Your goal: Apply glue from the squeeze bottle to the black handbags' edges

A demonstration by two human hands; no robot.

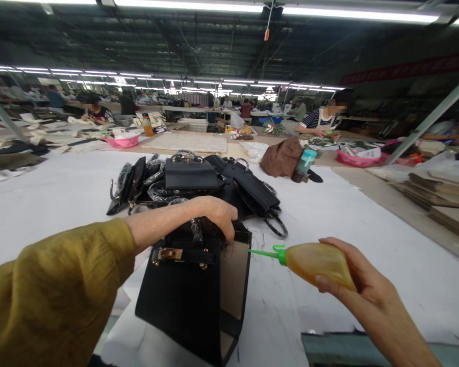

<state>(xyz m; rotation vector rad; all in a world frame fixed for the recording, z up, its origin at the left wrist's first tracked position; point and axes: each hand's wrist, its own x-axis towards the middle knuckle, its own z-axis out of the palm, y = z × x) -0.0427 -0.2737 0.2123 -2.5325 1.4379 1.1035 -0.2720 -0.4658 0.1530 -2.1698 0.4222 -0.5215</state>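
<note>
A black handbag (191, 295) with a gold clasp stands upright at the near edge of the white table (367, 219). My left hand (218, 214), in a mustard sleeve, is closed over the bag's top edge and holds it. My right hand (363, 290) is wrapped round a yellowish squeeze bottle (317, 262) with a green nozzle. The nozzle tip points left and almost touches the bag's right side panel.
A pile of black handbags (199, 183) in plastic wrap lies just behind. Farther back sit a brown bag (281, 158) with a teal bottle (304, 163), pink basins (122, 141), and stacked cardboard sheets (439, 196) at right. Other people work at distant tables.
</note>
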